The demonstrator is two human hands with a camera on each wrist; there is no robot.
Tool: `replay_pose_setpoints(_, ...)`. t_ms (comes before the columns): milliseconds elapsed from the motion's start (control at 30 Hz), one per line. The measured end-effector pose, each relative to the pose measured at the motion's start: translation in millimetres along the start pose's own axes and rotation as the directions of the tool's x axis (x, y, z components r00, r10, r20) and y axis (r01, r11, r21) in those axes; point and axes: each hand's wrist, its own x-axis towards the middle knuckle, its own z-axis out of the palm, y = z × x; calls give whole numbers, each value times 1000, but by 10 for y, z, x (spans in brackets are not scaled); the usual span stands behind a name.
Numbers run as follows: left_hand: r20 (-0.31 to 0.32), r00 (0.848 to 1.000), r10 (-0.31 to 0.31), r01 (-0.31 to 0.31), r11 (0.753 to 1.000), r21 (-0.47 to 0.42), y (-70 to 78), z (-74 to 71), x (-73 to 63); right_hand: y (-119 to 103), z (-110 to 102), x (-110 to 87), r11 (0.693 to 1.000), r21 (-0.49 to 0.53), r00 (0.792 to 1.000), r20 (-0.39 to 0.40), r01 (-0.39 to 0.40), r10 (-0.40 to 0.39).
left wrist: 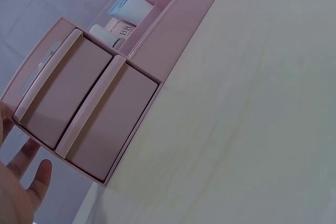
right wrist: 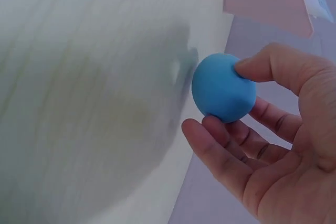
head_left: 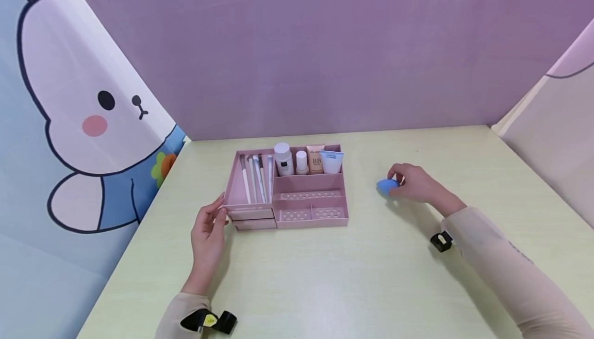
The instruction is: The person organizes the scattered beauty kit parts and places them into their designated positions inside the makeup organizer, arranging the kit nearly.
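Observation:
A pink makeup organizer (head_left: 310, 181) stands on the table, with two small drawers (left wrist: 94, 98) at its front left. My left hand (head_left: 209, 233) touches the organizer's left front corner, fingers along its side. In the right hand (head_left: 415, 183) is a blue makeup sponge (right wrist: 223, 87), pinched between thumb and fingertips, to the right of the organizer. Makeup brushes (head_left: 257, 179) lie in the left top tray. A white-capped bottle (head_left: 284, 159), a smaller white-capped bottle (head_left: 301, 163), a BB cream tube (head_left: 315, 160) and a white-and-blue tube (head_left: 331, 162) stand in the back row.
The pale wooden table (head_left: 315, 282) extends around the organizer. A purple backdrop (head_left: 325, 55) rises behind its far edge. At the left hangs a cloth with a cartoon animal (head_left: 88, 122). Black wrist devices (head_left: 442, 241) are strapped over both sleeves.

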Motion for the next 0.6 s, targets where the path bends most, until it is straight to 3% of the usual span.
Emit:
replay_pose_setpoints(300,-4,1000,17,-17,1000,-3,-10,-6,4,-72,-10,-35,1000,29,999,-48,7,-5)
replay_pose_setpoints(600,9,1000,-11,11,1000,14,3,-7,5,-158,-21,-92,998,53,997,-80,24,-20)
